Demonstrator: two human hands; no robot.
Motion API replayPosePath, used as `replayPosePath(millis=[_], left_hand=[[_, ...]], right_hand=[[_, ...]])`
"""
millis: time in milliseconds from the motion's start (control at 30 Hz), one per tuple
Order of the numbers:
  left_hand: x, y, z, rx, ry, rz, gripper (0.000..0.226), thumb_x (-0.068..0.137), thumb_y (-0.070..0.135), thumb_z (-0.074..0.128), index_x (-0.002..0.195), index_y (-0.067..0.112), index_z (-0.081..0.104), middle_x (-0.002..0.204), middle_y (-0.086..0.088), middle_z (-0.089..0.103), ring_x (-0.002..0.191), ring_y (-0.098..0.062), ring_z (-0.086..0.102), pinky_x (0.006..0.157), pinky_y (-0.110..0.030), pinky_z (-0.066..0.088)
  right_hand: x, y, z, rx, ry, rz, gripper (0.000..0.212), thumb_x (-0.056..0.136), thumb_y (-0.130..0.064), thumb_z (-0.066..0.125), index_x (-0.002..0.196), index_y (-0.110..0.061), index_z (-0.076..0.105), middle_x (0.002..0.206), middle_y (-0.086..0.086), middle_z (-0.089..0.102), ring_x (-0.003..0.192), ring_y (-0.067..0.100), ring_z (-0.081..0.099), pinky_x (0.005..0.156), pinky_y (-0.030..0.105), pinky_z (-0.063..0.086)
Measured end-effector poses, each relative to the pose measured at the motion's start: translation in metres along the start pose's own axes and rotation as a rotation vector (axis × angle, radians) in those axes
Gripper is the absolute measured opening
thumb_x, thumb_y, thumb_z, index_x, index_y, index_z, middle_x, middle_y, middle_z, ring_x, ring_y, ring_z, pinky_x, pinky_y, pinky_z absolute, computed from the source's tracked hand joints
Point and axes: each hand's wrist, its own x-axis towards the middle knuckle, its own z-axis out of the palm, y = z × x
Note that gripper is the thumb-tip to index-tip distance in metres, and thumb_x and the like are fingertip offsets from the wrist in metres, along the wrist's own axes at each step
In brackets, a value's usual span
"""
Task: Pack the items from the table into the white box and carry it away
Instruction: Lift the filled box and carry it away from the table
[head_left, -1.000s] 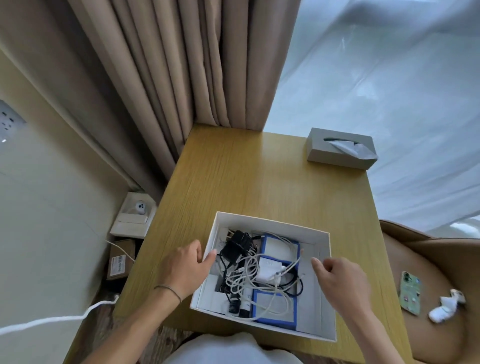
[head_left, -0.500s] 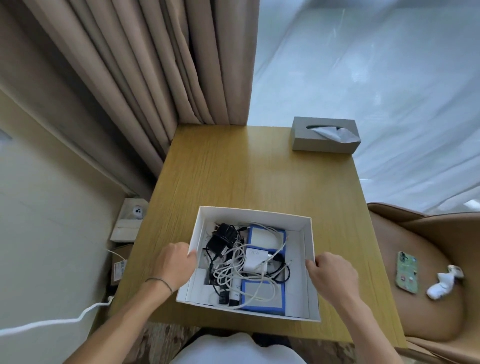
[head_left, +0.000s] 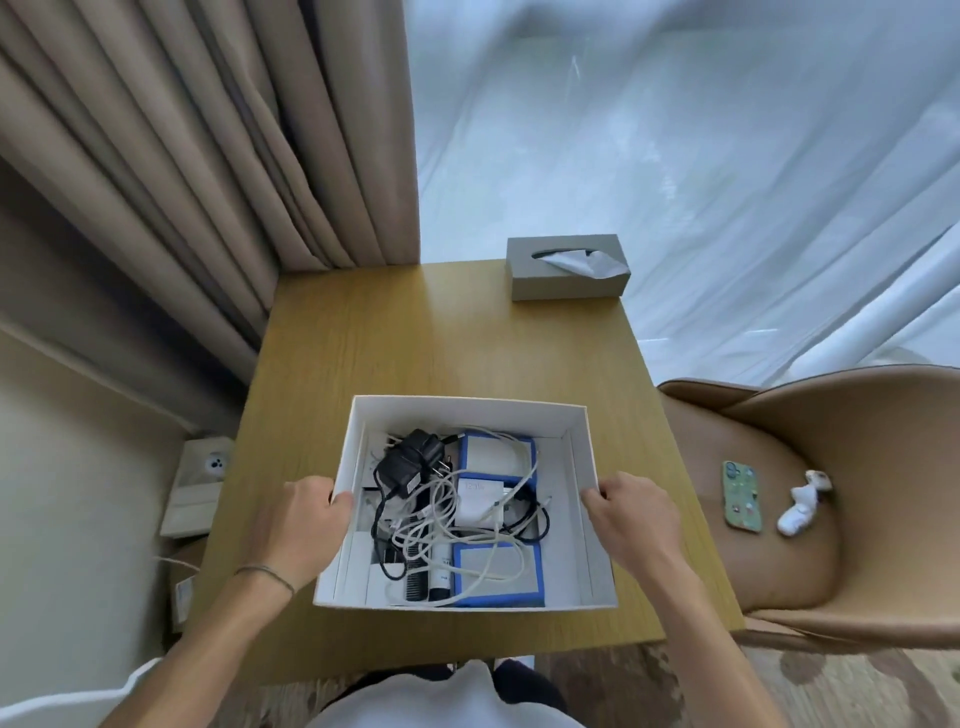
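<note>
The white box (head_left: 470, 410) sits low in the centre of the frame on the worktop (head_left: 426, 332), packed with cables and chargers. The left hand (head_left: 306, 525) grips its left wall and the right hand (head_left: 631, 517) grips its right wall, fingers curled over the rims. The box's long axis runs away from the person, squarely between both hands, so an even lift looks next.

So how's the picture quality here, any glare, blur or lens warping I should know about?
Head view: soft daylight through the sheer white curtain, which looks smeared; a mild sheen on the wooden table; wide-angle bending toward the edges, as in the beige drapes; the open white cardboard box and both hands, left and right, are sharp.
</note>
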Motion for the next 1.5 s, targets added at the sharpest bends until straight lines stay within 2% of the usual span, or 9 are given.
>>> replayPosePath(millis=[333,567,667,833,967,1067,1233,1367,1500], left_hand=[[0.038,-0.017,-0.01,-0.041,-0.061,0.258,0.048,0.093,0.025,0.056,0.053,0.018,0.03,0.046,0.004,0.029,0.043,-0.016,0.023,0.048,-0.024,0.018],[0.047,-0.024,-0.008,-0.003,-0.149,0.451,0.045,0.09,0.023,0.055,0.051,0.018,0.032,0.044,0.004,0.033,0.042,-0.018,0.027,0.049,-0.025,0.02],[0.046,-0.017,-0.003,0.014,-0.191,0.554,0.046,0.089,0.023,0.055,0.05,0.019,0.033,0.043,0.005,0.032,0.042,-0.017,0.028,0.048,-0.025,0.021],[0.033,0.008,0.009,0.075,-0.242,0.738,0.046,0.096,0.032,0.053,0.055,0.009,0.051,0.046,0.003,0.04,0.043,-0.016,0.032,0.046,-0.025,0.026],[0.006,0.031,0.015,0.061,-0.257,0.847,0.048,0.092,0.029,0.055,0.049,0.014,0.039,0.046,-0.002,0.046,0.044,-0.02,0.039,0.047,-0.027,0.027],[-0.022,0.047,0.019,0.081,-0.312,0.955,0.048,0.092,0.029,0.054,0.05,0.015,0.037,0.045,-0.001,0.043,0.043,-0.021,0.036,0.048,-0.027,0.028],[-0.086,0.068,0.032,0.071,-0.409,1.114,0.048,0.095,0.028,0.053,0.051,0.017,0.038,0.045,0.003,0.036,0.042,-0.017,0.029,0.046,-0.025,0.024],[-0.155,0.077,0.04,0.099,-0.418,1.265,0.047,0.094,0.028,0.053,0.051,0.017,0.039,0.045,0.004,0.036,0.041,-0.015,0.029,0.043,-0.025,0.021],[-0.23,0.069,0.049,0.129,-0.404,1.425,0.047,0.095,0.032,0.051,0.052,0.014,0.045,0.047,0.003,0.048,0.043,-0.018,0.04,0.046,-0.026,0.028]], right_hand=[[-0.058,-0.021,0.007,0.034,0.121,0.254,0.05,0.094,-0.028,0.055,0.051,-0.016,0.034,0.049,-0.001,0.036,0.047,0.017,0.031,0.047,0.033,0.022],[-0.123,-0.03,0.032,0.074,0.187,0.485,0.046,0.093,-0.032,0.053,0.052,-0.015,0.042,0.053,0.001,0.044,0.048,0.017,0.038,0.048,0.032,0.029],[-0.157,-0.028,0.042,0.128,0.234,0.593,0.045,0.092,-0.033,0.054,0.052,-0.017,0.044,0.051,-0.001,0.042,0.046,0.015,0.036,0.049,0.032,0.029],[-0.219,-0.023,0.052,0.152,0.308,0.754,0.047,0.09,-0.029,0.056,0.048,-0.018,0.036,0.047,-0.003,0.034,0.043,0.016,0.03,0.046,0.029,0.023],[-0.273,-0.019,0.06,0.185,0.346,0.879,0.048,0.09,-0.026,0.057,0.05,-0.017,0.033,0.047,-0.003,0.03,0.043,0.016,0.026,0.049,0.031,0.023],[-0.318,-0.016,0.067,0.205,0.395,0.971,0.047,0.088,-0.024,0.057,0.049,-0.018,0.032,0.045,-0.003,0.027,0.042,0.016,0.023,0.049,0.03,0.02],[-0.399,-0.013,0.084,0.222,0.489,1.157,0.047,0.09,-0.025,0.058,0.05,-0.019,0.034,0.046,-0.003,0.029,0.042,0.016,0.026,0.049,0.027,0.021],[-0.475,-0.015,0.106,0.231,0.579,1.306,0.051,0.092,-0.027,0.059,0.048,-0.017,0.037,0.044,-0.002,0.033,0.04,0.016,0.031,0.045,0.025,0.022],[-0.559,-0.021,0.134,0.278,0.645,1.422,0.051,0.094,-0.03,0.059,0.049,-0.018,0.04,0.044,-0.004,0.035,0.04,0.014,0.031,0.047,0.024,0.028]])
